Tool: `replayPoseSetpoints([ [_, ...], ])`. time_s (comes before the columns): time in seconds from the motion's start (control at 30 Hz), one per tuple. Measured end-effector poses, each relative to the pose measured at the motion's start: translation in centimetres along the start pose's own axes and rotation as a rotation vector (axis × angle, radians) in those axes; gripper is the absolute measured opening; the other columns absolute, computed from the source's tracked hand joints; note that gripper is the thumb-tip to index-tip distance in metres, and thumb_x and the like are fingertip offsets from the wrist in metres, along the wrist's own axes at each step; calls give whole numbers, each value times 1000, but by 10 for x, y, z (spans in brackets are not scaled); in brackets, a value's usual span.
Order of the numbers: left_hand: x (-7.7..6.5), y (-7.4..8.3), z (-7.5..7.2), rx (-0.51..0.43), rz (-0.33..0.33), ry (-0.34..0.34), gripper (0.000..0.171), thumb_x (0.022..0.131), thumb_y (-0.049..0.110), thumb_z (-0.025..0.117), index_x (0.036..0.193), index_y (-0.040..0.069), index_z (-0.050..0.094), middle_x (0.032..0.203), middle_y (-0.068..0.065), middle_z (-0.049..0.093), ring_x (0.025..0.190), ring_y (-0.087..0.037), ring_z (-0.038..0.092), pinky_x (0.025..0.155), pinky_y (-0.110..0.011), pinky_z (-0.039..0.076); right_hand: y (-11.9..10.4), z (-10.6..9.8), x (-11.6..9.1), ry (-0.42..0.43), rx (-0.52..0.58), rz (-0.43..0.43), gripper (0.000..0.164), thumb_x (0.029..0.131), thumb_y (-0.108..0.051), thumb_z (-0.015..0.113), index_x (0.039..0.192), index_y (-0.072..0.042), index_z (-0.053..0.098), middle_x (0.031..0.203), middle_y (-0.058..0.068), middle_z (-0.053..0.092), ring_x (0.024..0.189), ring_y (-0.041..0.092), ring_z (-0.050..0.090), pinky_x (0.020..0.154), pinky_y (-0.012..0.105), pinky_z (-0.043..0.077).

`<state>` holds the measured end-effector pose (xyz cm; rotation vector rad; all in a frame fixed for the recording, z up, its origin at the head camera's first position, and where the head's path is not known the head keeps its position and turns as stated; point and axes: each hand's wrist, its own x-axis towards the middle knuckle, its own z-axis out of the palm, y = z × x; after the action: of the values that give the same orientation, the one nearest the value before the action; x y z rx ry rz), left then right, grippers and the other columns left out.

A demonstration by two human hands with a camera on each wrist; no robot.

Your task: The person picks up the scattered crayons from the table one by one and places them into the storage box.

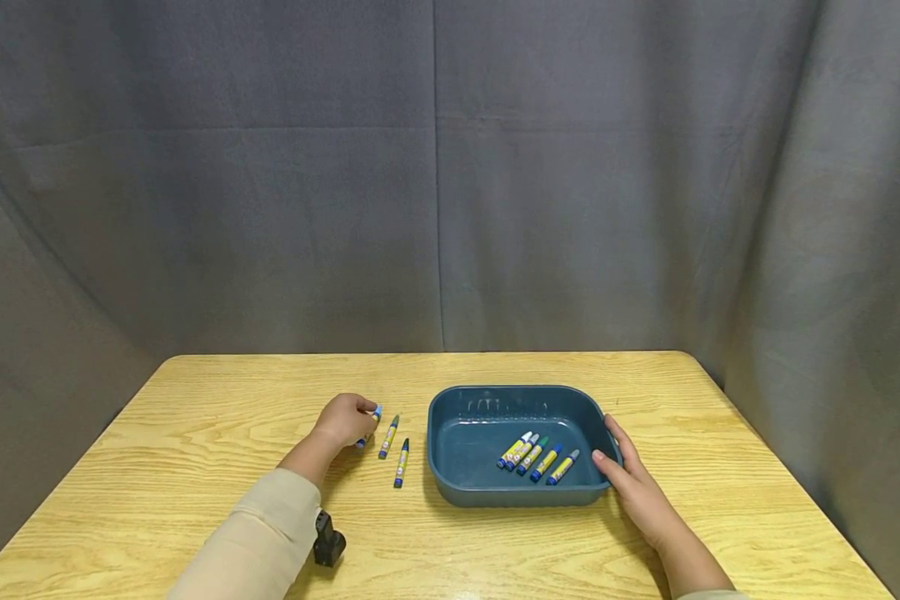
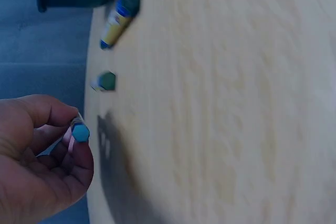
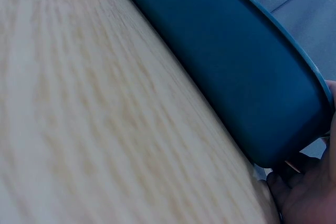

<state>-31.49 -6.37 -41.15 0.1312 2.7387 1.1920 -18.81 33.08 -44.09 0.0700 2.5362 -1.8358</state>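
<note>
My left hand (image 1: 347,419) pinches a light blue crayon (image 2: 80,131) between thumb and fingers, its blue end facing the left wrist camera. To the right of that hand, two green-tipped crayons, one (image 1: 389,437) nearer and one (image 1: 401,463) further right, lie on the table. A dark teal plastic basin (image 1: 517,497) stands right of them, with several crayons (image 1: 533,463) in yellow and blue wrappers lying slanted on its floor. My right hand (image 1: 636,487) holds the basin's right end, thumb over the rim and fingers along the outer wall.
The wood-grain table (image 1: 195,467) has rounded far corners. Grey curtains (image 1: 435,183) hang behind it and at both sides. A small black device (image 1: 328,542) is attached at the left sleeve's cuff (image 1: 270,521).
</note>
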Motion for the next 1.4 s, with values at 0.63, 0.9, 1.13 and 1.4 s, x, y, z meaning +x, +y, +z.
replayPoseSetpoints([
  [0.63,2,76,16,-207,160,-59,38,87,-1,57,124,-5,63,82,-5,58,60,-10,44,55,-21,36,1,-1,1,1,-6,-10,70,103,-30,43,159,-17,3,165,17,-6,150,44,-9,114,69,-1],
  [0.9,-3,106,34,-215,193,-103,37,87,-1,59,123,-3,64,89,-8,60,62,-10,46,55,-21,40,0,-1,0,-1,0,-6,70,103,-30,43,159,-16,2,165,17,-6,150,44,-10,115,69,-2],
  [1.13,-2,119,51,-174,214,-127,37,84,-2,61,120,-4,66,84,-6,58,62,-10,46,51,-19,37,1,0,0,-2,5,-4,70,103,-30,43,159,-19,2,165,17,-7,150,43,-10,115,69,-2],
  [1.4,-2,123,76,-120,231,-173,35,83,-3,62,117,-5,68,89,-9,62,69,-12,48,57,-21,38,1,-1,1,-7,8,1,70,103,-30,43,159,-18,2,165,17,-7,150,43,-10,115,69,-2],
])
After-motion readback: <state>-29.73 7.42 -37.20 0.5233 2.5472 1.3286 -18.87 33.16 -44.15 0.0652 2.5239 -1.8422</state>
